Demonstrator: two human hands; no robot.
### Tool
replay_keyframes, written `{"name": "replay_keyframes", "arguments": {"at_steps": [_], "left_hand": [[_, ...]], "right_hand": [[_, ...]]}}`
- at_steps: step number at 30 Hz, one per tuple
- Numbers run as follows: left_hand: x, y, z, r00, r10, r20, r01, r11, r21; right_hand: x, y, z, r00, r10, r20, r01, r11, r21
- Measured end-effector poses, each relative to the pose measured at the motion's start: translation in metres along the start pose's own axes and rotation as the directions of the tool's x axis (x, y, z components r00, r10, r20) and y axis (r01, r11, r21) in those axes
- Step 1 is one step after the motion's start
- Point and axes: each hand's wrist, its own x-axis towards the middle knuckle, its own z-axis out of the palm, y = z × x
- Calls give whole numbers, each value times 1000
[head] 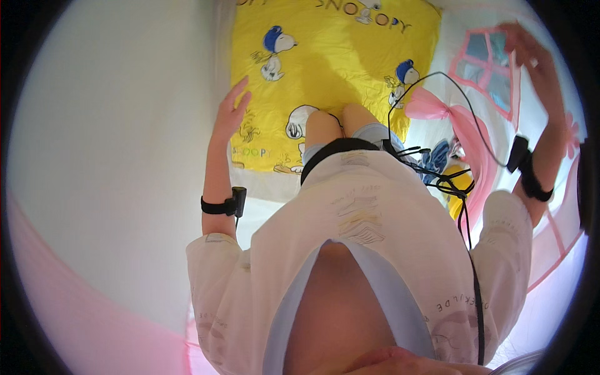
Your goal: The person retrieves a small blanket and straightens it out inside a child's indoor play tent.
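My left hand (232,112) is raised at the left edge of a yellow printed cloth (323,61), its fingers apart and nothing in them. A black strap with a small black device (238,201) circles that forearm. At the upper right, my right hand (527,47) hovers over the corner of a pink-edged fabric window (487,70). Its fingers look bent and spread, with no object visible among them; whether they touch the window is unclear. Another strapped black device (518,153) sits on the right forearm, with a thin cable running from it.
Black cables (452,185) hang in a tangle at my right side. Beside them a gathered pink curtain (471,136) partly covers a blue and yellow item (436,159). Pale fabric walls (117,117) enclose the space. My bare knees (323,124) rest over the yellow cloth.
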Motion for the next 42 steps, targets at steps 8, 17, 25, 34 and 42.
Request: {"name": "replay_keyframes", "arguments": {"at_steps": [8, 17, 25, 34, 42], "left_hand": [[-181, 2, 28, 974, -131, -186, 140, 989, 37], [-254, -42, 83, 927, -342, -158, 332, 939, -84], [-211, -42, 93, 971, -192, -142, 180, 979, -91], [-206, -73, 73, 949, -288, -126, 282, 957, -69], [-226, -136, 81, 922, -381, -59, 374, 921, -109]], "right_hand": [[-67, -23, 48, 594, 383, 707, -489, 870, -60], [-121, -14, 104, 135, 166, 977, 109, 978, -181], [-145, -8, 104, -397, 527, 751, -310, 693, -650], [-244, 72, 121, -225, 784, 578, -437, 449, -779], [-227, 125, 182, 356, 530, 769, -500, 804, -323]]}}
